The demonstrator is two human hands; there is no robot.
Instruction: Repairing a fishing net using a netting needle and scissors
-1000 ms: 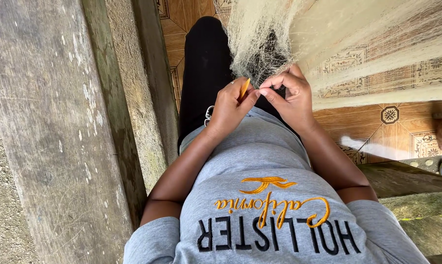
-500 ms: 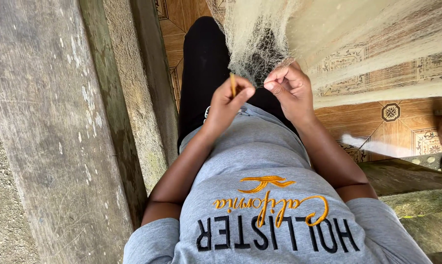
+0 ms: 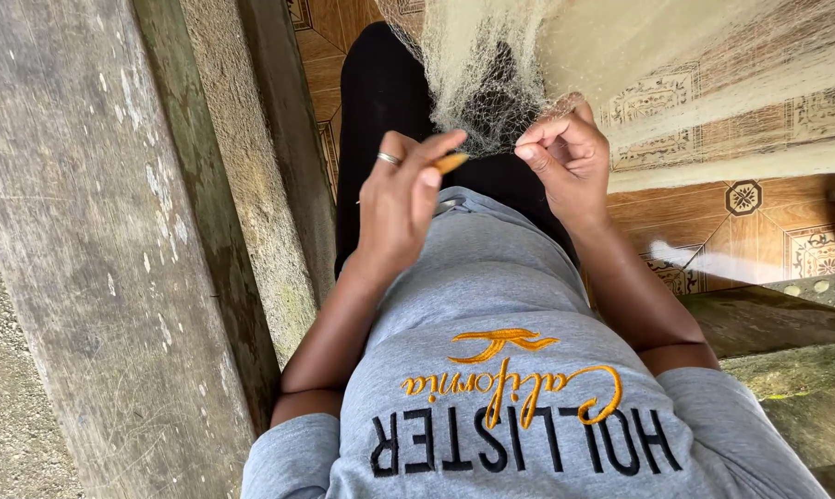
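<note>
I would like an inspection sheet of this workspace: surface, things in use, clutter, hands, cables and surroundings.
Surface: the person's lap, black trousers below a grey shirt; no table in view.
Things in use: pale fine net draped over the lap and out to the upper right; small orange tool, its shape mostly hidden.
Clutter: white object on the floor at the right, too blurred to identify.
Hands: left hand grips the orange tool, a ring on one finger; right hand pinches the net.
Cables: nothing seen.
Surroundings: weathered wooden beams at the left; patterned orange floor tiles; mossy step at the right.
</note>
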